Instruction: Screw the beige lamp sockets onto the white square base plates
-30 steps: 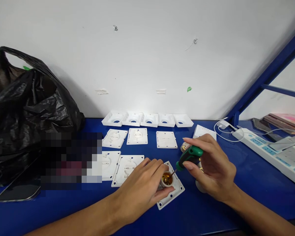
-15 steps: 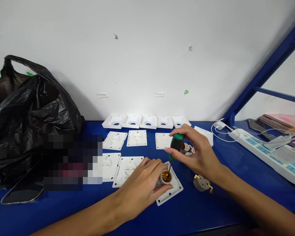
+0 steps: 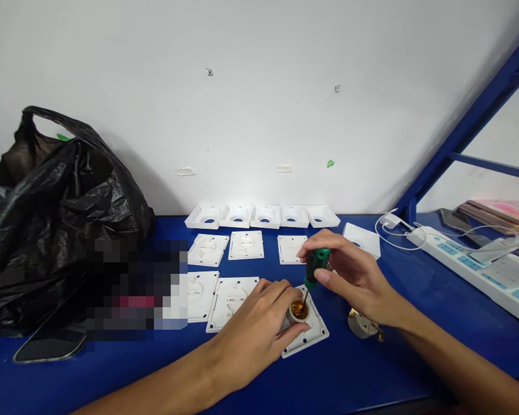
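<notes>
Green screwdriver (image 3: pixel 316 262) in brass-lined socket (image 3: pixel 298 312)

- Blue bench (image 3: pixel 372 374), set against the wall.
- Far edge: row of five white housings (image 3: pixel 263 216).
- Nearer me: flat white plates (image 3: pixel 246 245) in two rows; socket plate (image 3: pixel 313 334) closest.
- My left: black bag (image 3: pixel 56 219), phone (image 3: pixel 49 346).
- My right: power strip (image 3: pixel 480 271), grey plug insert (image 3: pixel 362 325).

The screwdriver (image 3: pixel 316 260) has a smooth green plastic handle and a thin metal shaft. The socket (image 3: pixel 298 310) is white plastic with shiny brass-coloured metal inside. Its plate (image 3: pixel 312 336) is smooth, matt white plastic. The bag (image 3: pixel 60 213) is thin black plastic, glossy and crinkled. The table (image 3: pixel 372 369) is smooth blue with a soft sheen. The wall (image 3: pixel 259 115) looks matt white.
</notes>
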{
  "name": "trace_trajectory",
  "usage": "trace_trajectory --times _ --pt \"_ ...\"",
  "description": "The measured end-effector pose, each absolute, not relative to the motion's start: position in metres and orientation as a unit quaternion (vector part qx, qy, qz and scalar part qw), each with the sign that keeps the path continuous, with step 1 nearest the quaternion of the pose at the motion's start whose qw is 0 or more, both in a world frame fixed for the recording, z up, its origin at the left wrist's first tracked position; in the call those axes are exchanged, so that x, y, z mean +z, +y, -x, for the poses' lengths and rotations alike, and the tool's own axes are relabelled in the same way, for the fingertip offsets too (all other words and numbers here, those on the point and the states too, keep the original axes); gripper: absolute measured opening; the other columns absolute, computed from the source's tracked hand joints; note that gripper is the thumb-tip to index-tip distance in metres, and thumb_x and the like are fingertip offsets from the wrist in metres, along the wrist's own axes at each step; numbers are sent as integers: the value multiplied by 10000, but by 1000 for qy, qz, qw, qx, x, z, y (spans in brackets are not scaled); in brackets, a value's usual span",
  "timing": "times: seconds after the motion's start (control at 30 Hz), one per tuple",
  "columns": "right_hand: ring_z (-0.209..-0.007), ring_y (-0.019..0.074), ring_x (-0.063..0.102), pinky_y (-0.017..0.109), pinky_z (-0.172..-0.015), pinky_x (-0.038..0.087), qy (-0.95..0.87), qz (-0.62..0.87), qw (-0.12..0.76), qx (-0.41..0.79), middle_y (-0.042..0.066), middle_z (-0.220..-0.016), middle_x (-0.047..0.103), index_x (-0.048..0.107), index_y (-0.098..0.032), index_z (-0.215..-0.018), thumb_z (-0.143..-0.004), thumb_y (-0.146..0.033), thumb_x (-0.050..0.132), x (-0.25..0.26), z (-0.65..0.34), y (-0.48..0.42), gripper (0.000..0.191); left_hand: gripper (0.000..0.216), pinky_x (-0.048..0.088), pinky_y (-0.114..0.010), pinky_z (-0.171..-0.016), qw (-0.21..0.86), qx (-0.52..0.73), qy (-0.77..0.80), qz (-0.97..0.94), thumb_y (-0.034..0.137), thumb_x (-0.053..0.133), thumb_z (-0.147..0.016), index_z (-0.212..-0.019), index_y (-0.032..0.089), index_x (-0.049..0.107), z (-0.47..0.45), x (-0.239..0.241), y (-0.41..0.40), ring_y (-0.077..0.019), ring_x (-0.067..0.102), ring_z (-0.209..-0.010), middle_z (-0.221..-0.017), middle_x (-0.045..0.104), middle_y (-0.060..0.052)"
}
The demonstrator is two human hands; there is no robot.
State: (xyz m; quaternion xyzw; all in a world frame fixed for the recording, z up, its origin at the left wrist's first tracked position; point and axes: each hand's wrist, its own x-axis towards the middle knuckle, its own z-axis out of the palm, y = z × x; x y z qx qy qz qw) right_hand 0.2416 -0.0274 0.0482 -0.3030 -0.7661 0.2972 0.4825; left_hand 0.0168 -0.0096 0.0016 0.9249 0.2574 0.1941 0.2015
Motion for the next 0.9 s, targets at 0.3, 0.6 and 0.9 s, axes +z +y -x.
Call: trace_trajectory --times 0.3,0.6,0.9 --pt "-1135 216 668 374 -871 600 -728 320 489 358 65 -1248 701 646 -378 -1419 -1081 -341 594 52 -238 -33 345 227 538 -435 -923 211 197 256 -923 274 758 -1007 -1161 199 609 -17 0 -9 -259 620 -979 -1101 679 -40" --pt "-903 169 581 324 -812 535 -704 351 573 229 -3 -997 620 736 -356 -1249 -921 -233 826 42 -233 -27 361 267 519 -467 -998 214 206 251 -922 246 764 -1003 -1207 198 598 -16 -2 -9 -261 650 -1022 -1136 682 -41" --pt "-1117 201 660 395 -945 577 -728 336 506 317 49 -1234 648 625 -398 -1447 -1058 -283 635 47 -236 -32 406 247 543 -443 -960 207 205 249 -923 253 765 -1001 -1183 207 605 -17 1 -9 -251 654 -993 -1119 690 -37"
